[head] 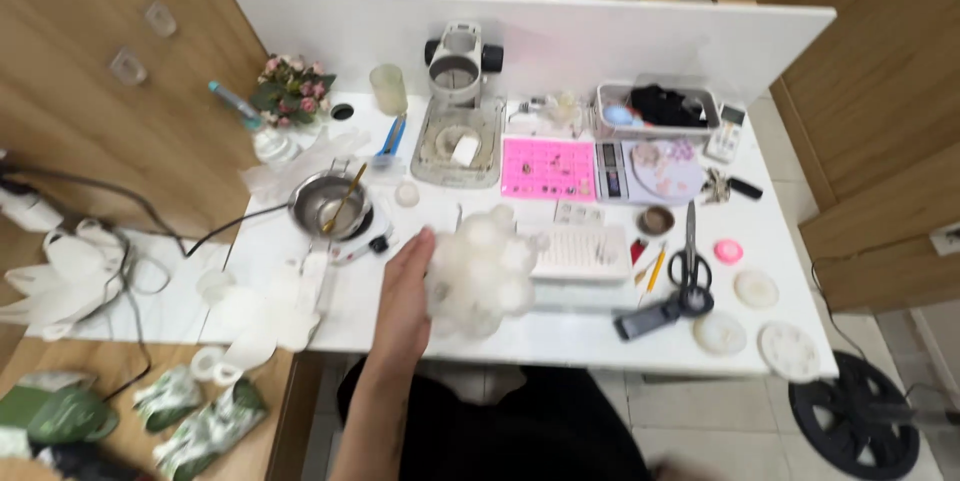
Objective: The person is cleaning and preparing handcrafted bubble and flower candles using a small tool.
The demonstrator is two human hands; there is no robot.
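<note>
My left hand (405, 293) reaches over the front of the white table (560, 336) and grips a white, bubbly, translucent lump (482, 269) from its left side. The lump is blurred and sits just above or on the tabletop; I cannot tell which. Behind it lies a white grid tray (578, 251). My right hand is out of sight.
A small metal pot with a gold spoon (330, 203) stands on a hotplate to the left. A microscope (460, 71), pink tray (547, 168), scale (645, 171), black scissors (689, 266), round white discs (790, 349) and a clear bin (657, 108) crowd the table. White flower-shaped pieces (60, 276) lie at left.
</note>
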